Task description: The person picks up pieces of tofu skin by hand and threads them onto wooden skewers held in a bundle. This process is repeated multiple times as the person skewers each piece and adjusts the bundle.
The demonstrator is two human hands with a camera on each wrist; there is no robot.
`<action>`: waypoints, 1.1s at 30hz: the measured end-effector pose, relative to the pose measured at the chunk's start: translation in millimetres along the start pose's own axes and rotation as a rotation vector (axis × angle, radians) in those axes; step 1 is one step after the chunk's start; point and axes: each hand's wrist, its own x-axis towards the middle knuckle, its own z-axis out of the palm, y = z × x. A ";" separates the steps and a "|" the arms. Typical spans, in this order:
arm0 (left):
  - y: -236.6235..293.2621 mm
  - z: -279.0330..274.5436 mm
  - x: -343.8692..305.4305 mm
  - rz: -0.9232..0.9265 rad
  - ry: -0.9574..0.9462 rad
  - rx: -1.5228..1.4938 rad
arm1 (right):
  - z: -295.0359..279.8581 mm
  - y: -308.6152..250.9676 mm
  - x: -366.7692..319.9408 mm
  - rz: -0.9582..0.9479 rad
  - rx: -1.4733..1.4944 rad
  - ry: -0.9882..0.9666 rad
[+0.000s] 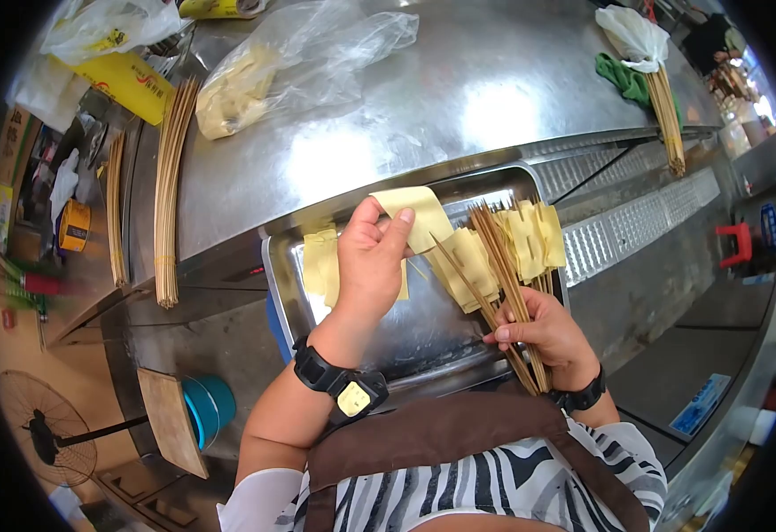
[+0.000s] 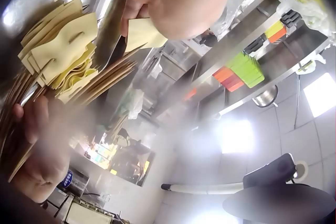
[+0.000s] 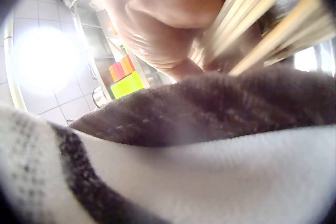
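Note:
In the head view my left hand (image 1: pixel 361 266) pinches a thin pale yellow tofu sheet (image 1: pixel 416 213) between thumb and fingers, over a steel tray (image 1: pixel 414 328). My right hand (image 1: pixel 547 332) grips a bundle of bamboo skewers (image 1: pixel 499 257), its thumb across them. One skewer (image 1: pixel 464 277) slants apart from the bundle, its tip at the held sheet's lower edge. Folded sheets threaded on skewers (image 1: pixel 531 235) lie at the tray's right side; the left wrist view shows similar threaded sheets (image 2: pixel 65 50) close up. More flat sheets (image 1: pixel 319 266) lie in the tray's left, partly hidden by my left hand.
A steel counter (image 1: pixel 459 53) runs behind the tray. On it are a clear plastic bag (image 1: pixel 308 62) with yellowish contents and long skewer bundles (image 1: pixel 171 195) at the left. Skewers in a white bag (image 1: pixel 636 40) lie far right. A blue bucket (image 1: pixel 209 408) stands lower left.

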 end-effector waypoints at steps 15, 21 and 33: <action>-10.1 2.6 -25.6 0.163 -0.139 0.256 | 1.5 0.8 0.5 0.001 -0.008 0.042; -6.9 17.4 -17.2 0.106 0.040 -0.096 | 0.8 2.0 1.1 0.000 -0.009 0.047; -16.5 13.9 -23.5 -0.123 0.089 -0.055 | 0.4 2.8 1.1 -0.012 0.004 0.046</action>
